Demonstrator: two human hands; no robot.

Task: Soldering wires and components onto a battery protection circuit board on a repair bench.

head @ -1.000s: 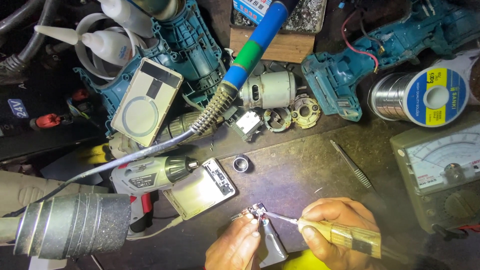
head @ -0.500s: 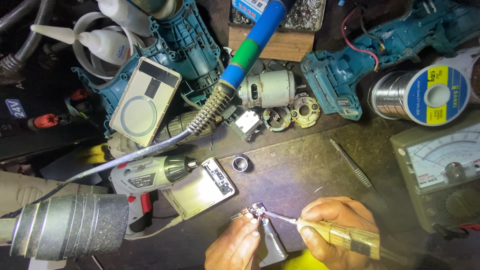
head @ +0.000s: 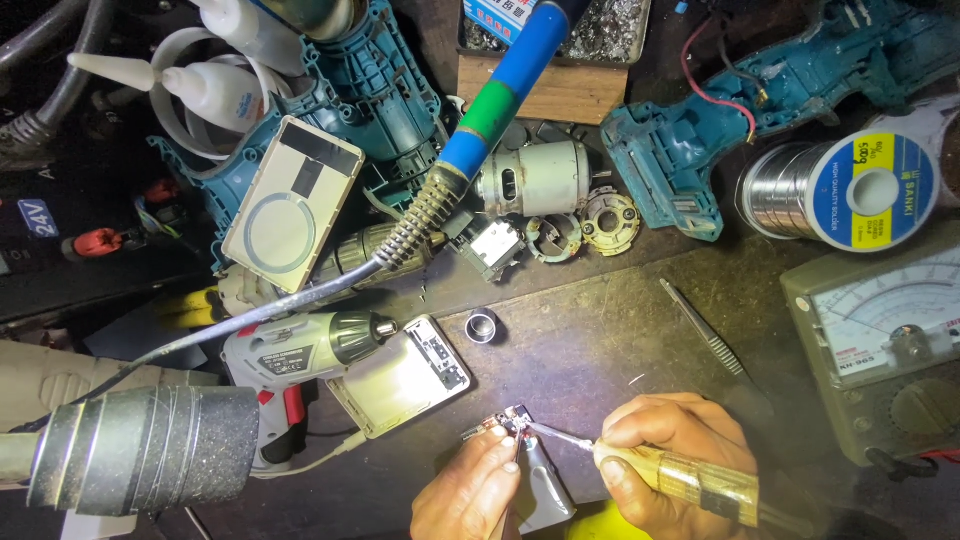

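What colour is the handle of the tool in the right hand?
The handle in the right hand is translucent yellow-amber, seen in the head view.

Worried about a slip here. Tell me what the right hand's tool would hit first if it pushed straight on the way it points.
The right hand aims its yellow-handled tool up and left. Its tip already sits at the small circuit board pinched by the left hand. Beyond that, probably the white opened device, though depth is unclear.

The left hand (head: 470,495) pinched a small circuit board (head: 510,420) at the near edge of the workbench (head: 600,330). The right hand (head: 670,450) gripped a yellow-handled tool (head: 690,480), its thin metal tip apparently touching the board. A solder spool (head: 850,190) lay far right.
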